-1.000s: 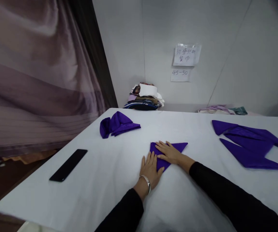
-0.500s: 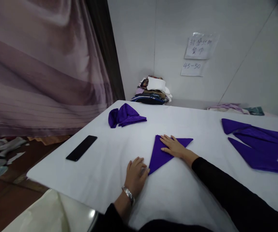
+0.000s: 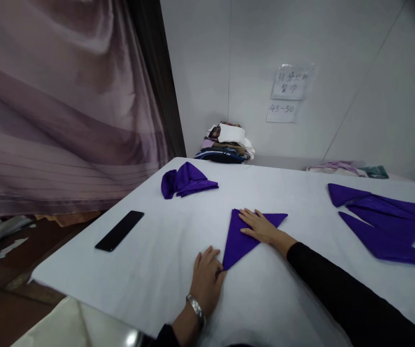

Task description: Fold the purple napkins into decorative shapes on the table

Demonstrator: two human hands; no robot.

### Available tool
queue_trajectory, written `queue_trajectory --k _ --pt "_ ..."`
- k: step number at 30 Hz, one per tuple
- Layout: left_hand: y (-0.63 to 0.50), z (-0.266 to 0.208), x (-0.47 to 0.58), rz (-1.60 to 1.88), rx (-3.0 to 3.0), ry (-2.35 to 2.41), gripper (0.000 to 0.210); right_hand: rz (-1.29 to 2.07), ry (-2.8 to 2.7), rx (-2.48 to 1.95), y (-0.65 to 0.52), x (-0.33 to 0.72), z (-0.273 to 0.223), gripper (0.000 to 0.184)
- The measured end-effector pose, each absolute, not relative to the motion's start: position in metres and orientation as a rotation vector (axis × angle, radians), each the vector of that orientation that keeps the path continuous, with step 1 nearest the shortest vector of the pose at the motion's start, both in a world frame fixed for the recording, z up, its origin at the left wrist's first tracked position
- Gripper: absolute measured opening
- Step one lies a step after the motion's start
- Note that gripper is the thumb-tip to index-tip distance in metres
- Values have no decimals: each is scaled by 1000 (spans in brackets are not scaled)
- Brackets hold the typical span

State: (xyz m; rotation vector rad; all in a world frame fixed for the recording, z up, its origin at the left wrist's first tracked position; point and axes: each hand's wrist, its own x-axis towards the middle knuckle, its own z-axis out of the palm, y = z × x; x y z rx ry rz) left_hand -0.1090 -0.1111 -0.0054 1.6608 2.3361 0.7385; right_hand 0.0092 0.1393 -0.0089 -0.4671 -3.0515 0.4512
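A purple cloth napkin (image 3: pixel 237 243), folded into a triangle, lies on the white table in front of me. My right hand (image 3: pixel 260 226) rests flat on its upper part, fingers spread toward the far left corner. At the near corner, my left hand (image 3: pixel 207 272), with a silver bracelet at the wrist, has thumb and forefinger closed around the tip. Its other fingers reach forward over the table.
Farther back on the white table (image 3: pixel 164 270) sits a folded purple cloth (image 3: pixel 191 179). A black phone (image 3: pixel 120 231) lies at left, and more purple cloths (image 3: pixel 391 231) lie at right. Stacked clothes (image 3: pixel 225 144) stand by the wall, below paper signs (image 3: pixel 290 83).
My left thumb and forefinger have come together on the napkin's near corner. My right hand stays flat on the cloth. The whole view has shifted slightly.
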Motion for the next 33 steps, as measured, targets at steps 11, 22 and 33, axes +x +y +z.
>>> queue_trajectory --k 11,22,33 --pt "-117 8 -123 534 1808 2262 24 463 -3042 -457 138 9 -7 69" --pt "-17 29 -103 516 1971 2195 49 440 -3031 -457 135 10 -5 67" --pt "22 -12 -104 238 1897 2349 83 483 -3026 -418 141 8 -8 56"
